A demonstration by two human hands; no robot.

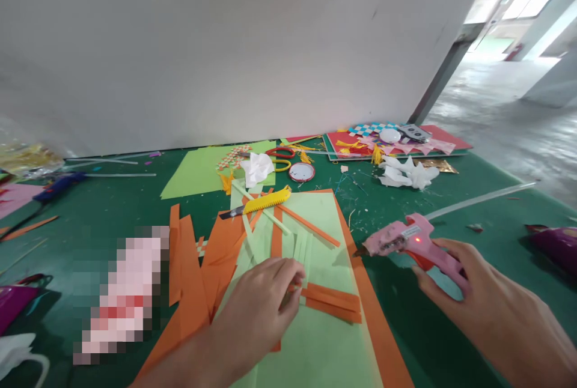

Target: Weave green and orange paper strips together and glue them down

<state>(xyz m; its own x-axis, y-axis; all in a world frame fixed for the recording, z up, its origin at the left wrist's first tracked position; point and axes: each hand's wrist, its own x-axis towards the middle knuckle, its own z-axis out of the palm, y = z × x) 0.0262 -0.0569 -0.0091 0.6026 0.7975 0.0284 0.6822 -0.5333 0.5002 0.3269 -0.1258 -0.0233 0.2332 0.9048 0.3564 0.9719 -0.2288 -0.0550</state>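
Observation:
My left hand (265, 298) is closed in a pinch over a light green sheet (333, 352), on top of woven orange and green paper strips (333, 301). Whatever lies between its fingertips is hidden. On the right, my right hand (478, 292) grips the handle of a pink glue gun (417, 241), which has a lit red light and a clear glue stick in its back. The nozzle points left, at the orange sheet's edge. A yellow cutter (268, 200) lies across the strips above my left hand.
Red and yellow scissors (282, 160), white tissue (258, 169) and a round tin (302, 172) lie at the back. Crumpled tissue (406, 173) and coloured sheets (437, 133) are at the back right. Orange paper (193, 280) lies left; a purple object (554, 247) is far right.

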